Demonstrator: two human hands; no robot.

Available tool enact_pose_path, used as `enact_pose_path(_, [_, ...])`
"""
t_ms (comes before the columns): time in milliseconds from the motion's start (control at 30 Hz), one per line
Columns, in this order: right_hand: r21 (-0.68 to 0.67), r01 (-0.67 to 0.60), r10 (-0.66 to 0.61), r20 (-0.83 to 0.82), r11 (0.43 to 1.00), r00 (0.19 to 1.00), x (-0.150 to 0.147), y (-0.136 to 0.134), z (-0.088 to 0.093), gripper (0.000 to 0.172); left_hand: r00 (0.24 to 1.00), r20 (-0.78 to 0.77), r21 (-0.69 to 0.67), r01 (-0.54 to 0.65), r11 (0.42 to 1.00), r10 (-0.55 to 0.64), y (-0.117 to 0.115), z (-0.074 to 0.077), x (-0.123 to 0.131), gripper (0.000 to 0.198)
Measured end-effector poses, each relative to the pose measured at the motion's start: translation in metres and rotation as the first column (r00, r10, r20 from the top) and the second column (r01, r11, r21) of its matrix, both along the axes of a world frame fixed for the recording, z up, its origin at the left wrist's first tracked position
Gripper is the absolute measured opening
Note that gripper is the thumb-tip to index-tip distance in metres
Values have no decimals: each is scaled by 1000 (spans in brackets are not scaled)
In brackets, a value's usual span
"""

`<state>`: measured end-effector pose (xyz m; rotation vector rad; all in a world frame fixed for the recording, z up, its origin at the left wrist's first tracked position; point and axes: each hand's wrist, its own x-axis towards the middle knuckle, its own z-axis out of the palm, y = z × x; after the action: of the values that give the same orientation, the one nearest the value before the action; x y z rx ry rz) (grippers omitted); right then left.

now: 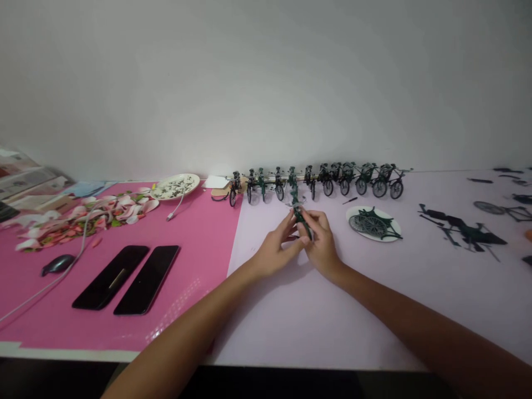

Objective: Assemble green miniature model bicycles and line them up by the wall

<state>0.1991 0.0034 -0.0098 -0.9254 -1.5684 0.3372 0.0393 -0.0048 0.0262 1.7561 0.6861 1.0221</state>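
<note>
A small dark green model bicycle (296, 213) is held upright between my two hands, its handlebars pointing toward the wall. My left hand (276, 247) pinches it from the left, fingers closed on its side. From the right, my right hand (323, 244) grips the same model with thumb and fingers. The fingers hide much of its lower part. Just behind it, a row of finished-looking small bicycles (361, 180) stands along the wall.
Right of my hands lie a white plate (396, 234) with green frames and grey wheels, and dark loose parts (469, 231). On the pink cover (199, 249) are two black phones (110, 277), a cable, pink petals (100, 221) and a plate of small parts (195, 185).
</note>
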Motion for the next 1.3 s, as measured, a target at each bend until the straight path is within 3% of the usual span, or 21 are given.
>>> enact_pose_path(67, [25, -48, 46, 89, 999, 995, -1, -3, 2, 48, 998, 65, -58, -16, 998, 20, 1, 0, 1, 59])
enact_pose_path(167, [13, -113, 109, 175, 994, 979, -4, -8, 5, 54, 982, 115, -134, -134, 982, 150, 7, -4, 1, 56])
enact_pose_path(333, [-19, -258, 254, 258, 966, 932, -7, -14, 10, 50, 907, 121, -258, -364, 895, 404, 24, -9, -9, 60])
enact_pose_path(433, [-9, -288, 280, 264, 958, 923, -8, -18, 14, 44, 873, 145, -270, -418, 867, 466, 33, -4, -17, 58])
enact_pose_path(533, [22, -257, 244, 247, 966, 938, -7, -18, 14, 34, 817, 132, -165, -540, 826, 561, 39, 7, -28, 57])
enact_pose_path(667, [54, -198, 183, 205, 979, 962, -6, -13, 11, 24, 678, 213, 32, -725, 688, 704, 48, 27, -55, 53])
enact_pose_path(800, [70, -167, 153, 173, 983, 973, -6, -10, 11, 19, 508, 287, 208, -861, 464, 812, 58, 43, -92, 48])
enact_pose_path(867, [82, -160, 144, 172, 984, 975, -6, -11, 12, 19, 411, 255, 262, -900, 347, 875, 63, 46, -109, 47])
enact_pose_path(967, [79, -161, 146, 174, 984, 974, -7, -11, 11, 19, 314, 116, 345, -903, 258, 942, 72, 43, -131, 44])
enact_pose_path(1133, [31, -169, 161, 170, 985, 972, -8, -10, 9, 18, 219, -148, 403, -877, 261, 964, 90, 27, -152, 38])
enact_pose_path(1300, [12, -178, 173, 182, 984, 968, -8, -8, 6, 18, 183, -309, 451, -836, 313, 933, 116, 22, -157, 39])
